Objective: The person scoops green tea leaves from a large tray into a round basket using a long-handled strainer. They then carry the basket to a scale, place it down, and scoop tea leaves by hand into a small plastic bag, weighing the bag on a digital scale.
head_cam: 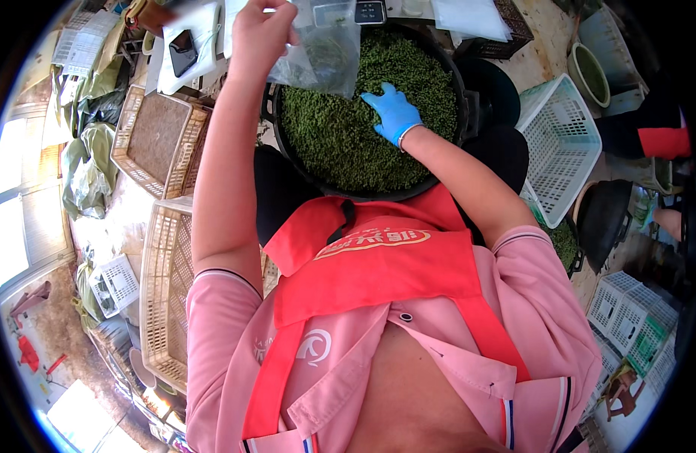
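Observation:
My left hand (264,34), bare, is raised at the top of the view with its fingers pinched on a clear plastic bag (348,62). Some green matter shows through the bag, either inside or behind it; I cannot tell which. A large black tub (280,127) full of small green berries, like fresh green peppercorns (353,150), stands between my knees. My right hand (396,113) wears a blue glove and rests on the berries, its fingers spread and the tips partly sunk in. Beyond the tub's far rim sits a small digital scale (370,11).
A phone (182,52) lies on white plastic sheets at the far left. Plastic crates (155,141) stand along my left, and a white crate (560,141) leans at my right. Clear bags (472,17) lie past the tub. Another person's arm (667,221) shows at far right.

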A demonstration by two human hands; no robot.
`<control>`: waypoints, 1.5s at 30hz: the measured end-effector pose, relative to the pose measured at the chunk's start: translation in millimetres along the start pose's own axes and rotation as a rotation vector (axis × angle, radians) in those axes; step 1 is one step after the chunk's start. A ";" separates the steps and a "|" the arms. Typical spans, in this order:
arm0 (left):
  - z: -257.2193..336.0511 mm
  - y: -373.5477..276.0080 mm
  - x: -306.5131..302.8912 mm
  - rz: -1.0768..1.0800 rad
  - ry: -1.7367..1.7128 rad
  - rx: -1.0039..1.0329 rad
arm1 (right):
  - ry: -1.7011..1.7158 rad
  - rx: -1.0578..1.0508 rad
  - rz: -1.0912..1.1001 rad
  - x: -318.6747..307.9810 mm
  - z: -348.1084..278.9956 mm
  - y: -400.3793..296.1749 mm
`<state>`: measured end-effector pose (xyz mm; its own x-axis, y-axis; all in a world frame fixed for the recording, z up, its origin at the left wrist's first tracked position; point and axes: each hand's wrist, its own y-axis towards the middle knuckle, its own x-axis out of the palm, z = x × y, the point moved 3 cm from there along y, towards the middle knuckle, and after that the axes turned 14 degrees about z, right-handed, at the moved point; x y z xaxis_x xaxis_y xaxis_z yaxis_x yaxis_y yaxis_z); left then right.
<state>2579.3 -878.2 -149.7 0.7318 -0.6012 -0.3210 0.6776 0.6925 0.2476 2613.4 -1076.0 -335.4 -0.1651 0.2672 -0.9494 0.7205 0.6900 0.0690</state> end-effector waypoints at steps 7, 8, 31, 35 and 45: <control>19.2 -7.8 15.9 -0.004 -0.064 -0.011 | 1.103 0.467 -0.411 -46.5 70.4 46.6; 15.6 -10.0 18.9 -0.028 -0.073 0.018 | 1.212 0.478 -0.517 -68.7 70.7 48.1; -70.2 -158.0 -72.1 -0.277 0.476 0.244 | 1.229 0.250 -0.600 -148.6 3.7 48.7; -89.8 -208.6 -61.8 -0.477 0.753 0.544 | 1.333 0.357 -0.510 -103.7 40.8 40.7; -87.1 -169.4 -7.0 -0.154 0.565 0.788 | 1.395 0.441 -0.613 -91.6 56.2 10.5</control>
<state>2453.0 -956.6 -269.0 0.6274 -0.2415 -0.7403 0.7680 0.0346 0.6395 2673.9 -1131.0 -265.0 -0.7758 0.5860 0.2341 0.4044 0.7464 -0.5286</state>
